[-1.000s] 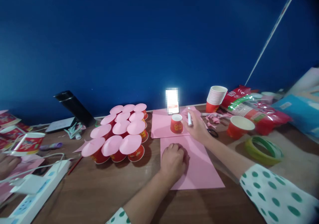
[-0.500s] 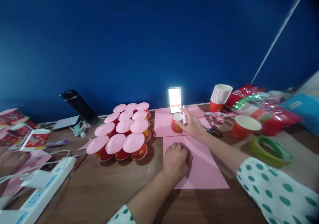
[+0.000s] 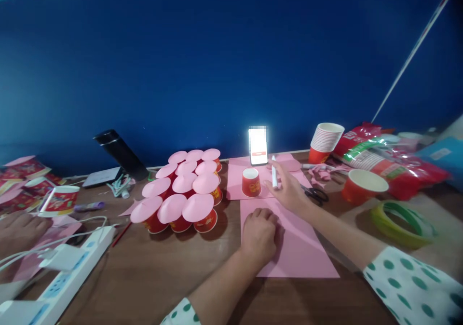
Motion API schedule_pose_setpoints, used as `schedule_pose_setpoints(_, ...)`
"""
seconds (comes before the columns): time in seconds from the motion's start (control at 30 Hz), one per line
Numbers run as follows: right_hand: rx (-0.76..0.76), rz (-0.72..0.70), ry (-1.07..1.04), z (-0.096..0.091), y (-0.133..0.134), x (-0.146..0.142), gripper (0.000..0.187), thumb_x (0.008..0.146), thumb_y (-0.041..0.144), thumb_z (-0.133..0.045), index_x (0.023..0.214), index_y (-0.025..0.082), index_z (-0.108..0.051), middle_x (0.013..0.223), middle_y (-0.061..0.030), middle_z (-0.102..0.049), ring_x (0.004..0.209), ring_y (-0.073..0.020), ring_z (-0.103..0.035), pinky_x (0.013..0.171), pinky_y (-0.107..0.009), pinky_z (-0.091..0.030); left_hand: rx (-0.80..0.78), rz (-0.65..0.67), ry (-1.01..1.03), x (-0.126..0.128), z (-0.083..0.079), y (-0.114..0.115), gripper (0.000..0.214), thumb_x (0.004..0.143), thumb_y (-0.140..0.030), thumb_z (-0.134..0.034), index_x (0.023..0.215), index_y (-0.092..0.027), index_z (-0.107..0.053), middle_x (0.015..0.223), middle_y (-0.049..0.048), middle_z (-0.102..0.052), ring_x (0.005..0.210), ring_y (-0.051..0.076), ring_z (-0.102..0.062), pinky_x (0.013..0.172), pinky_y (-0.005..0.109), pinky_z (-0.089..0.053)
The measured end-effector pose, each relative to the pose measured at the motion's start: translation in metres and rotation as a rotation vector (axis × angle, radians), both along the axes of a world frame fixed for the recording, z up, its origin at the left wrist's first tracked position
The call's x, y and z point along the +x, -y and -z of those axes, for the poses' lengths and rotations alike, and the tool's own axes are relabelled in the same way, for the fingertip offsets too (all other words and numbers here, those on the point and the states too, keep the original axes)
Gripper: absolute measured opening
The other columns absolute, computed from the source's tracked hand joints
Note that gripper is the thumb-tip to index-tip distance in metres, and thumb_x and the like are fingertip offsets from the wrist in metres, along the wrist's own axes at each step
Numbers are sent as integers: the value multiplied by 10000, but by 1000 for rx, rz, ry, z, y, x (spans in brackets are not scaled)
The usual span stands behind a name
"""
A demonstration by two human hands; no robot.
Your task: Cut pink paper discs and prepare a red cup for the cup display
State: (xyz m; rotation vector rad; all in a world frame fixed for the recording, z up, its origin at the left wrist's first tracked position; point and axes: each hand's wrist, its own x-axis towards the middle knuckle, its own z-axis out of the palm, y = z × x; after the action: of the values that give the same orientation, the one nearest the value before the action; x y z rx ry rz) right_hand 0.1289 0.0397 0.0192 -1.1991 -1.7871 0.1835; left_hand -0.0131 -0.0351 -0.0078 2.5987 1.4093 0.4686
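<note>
A red paper cup (image 3: 251, 183) stands upside down, pale base up, on a pink sheet (image 3: 235, 170). Just right of it, apart from the cup, is my right hand (image 3: 287, 187), its thumb and fingers around a white marker (image 3: 274, 175). My left hand (image 3: 259, 235) rests closed, knuckles up, on a nearer pink sheet (image 3: 304, 252); its fingertips are tucked out of sight. To the left stand several upturned red cups (image 3: 206, 221) in rows, capped with shallow pink paper cones (image 3: 197, 207).
A lit phone (image 3: 258, 146) leans behind the cup. Rightward lie black-handled scissors (image 3: 318, 196), stacked cups (image 3: 325, 142), a lone cup (image 3: 363, 187), green tape (image 3: 401, 223) and a red bag (image 3: 390, 163). At left are a power strip (image 3: 72, 267), a black flask (image 3: 121, 154) and another person's hand (image 3: 23, 228).
The cup has shifted slightly left on the pink sheet. My right hand has drawn away from it to the right with the marker. The whole view has swung slightly left.
</note>
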Motion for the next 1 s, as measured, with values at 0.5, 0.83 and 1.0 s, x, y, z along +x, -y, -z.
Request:
schedule_pose_setpoints(0.5,-178,-1,261,36,87,50,759,854,440,-605,1493,165,-300,1364,-197,-557,1259,-339,-547,1005,-503,-485,11,0,-3,0,3,1,122,861,-250,-558,935,-213,-646,1027,46,-659,967,240,-586,783,370,-480)
schedule_pose_setpoints(0.83,-155,130,421,36,77,73,437,934,212,-382,1341,190,-540,1061,-133,-700,920,-262,-699,777,-390,-584,-6,-3,47,1,-1,2,152,886,-292,-581,980,-221,-677,1068,47,-674,1023,240,-593,857,375,-476)
schedule_pose_setpoints(1.0,-112,153,410,40,77,82,459,891,228,-426,1330,232,-560,919,-122,-745,805,-276,-716,735,-370,-570,3,-1,53,1,-2,2,144,881,-273,-587,981,-217,-674,1082,47,-673,1029,237,-590,870,376,-474)
